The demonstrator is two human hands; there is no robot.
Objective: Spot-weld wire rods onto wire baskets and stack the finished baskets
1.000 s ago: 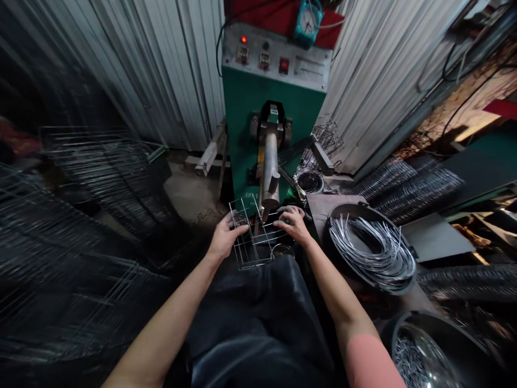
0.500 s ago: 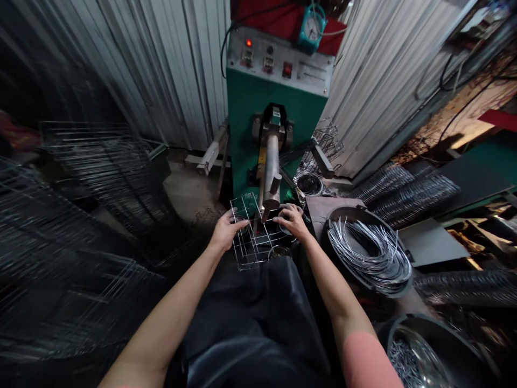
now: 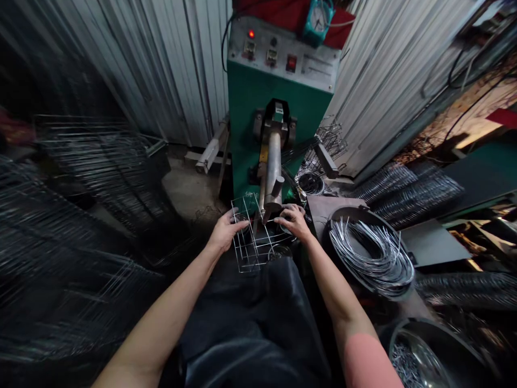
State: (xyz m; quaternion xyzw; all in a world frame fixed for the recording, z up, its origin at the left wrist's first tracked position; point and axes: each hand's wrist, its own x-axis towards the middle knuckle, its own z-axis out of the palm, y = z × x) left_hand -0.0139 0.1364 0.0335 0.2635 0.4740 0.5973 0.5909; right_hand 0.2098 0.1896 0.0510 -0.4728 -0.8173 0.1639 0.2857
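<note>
Both of my hands hold a rectangular wire basket frame (image 3: 252,242) of thin steel rods over my lap, just below the welding electrode (image 3: 273,167) of a green spot-welding machine (image 3: 278,108). My left hand (image 3: 226,230) grips the frame's near left side. On its far right side, my right hand (image 3: 293,221) curls over the rods, close to the electrode tip. A small round metal dish (image 3: 279,251) shows through the wires beneath the frame.
A black tub (image 3: 347,226) holds a coil of bright wire pieces at my right, and a steel bowl (image 3: 416,358) of short rods sits lower right. Stacked wire racks (image 3: 92,183) fill the left side. Corrugated metal walls (image 3: 383,70) stand behind the machine.
The hands and wire frame have barely moved, shifting slightly upward in view. The whole scene has drifted a little with my head.
</note>
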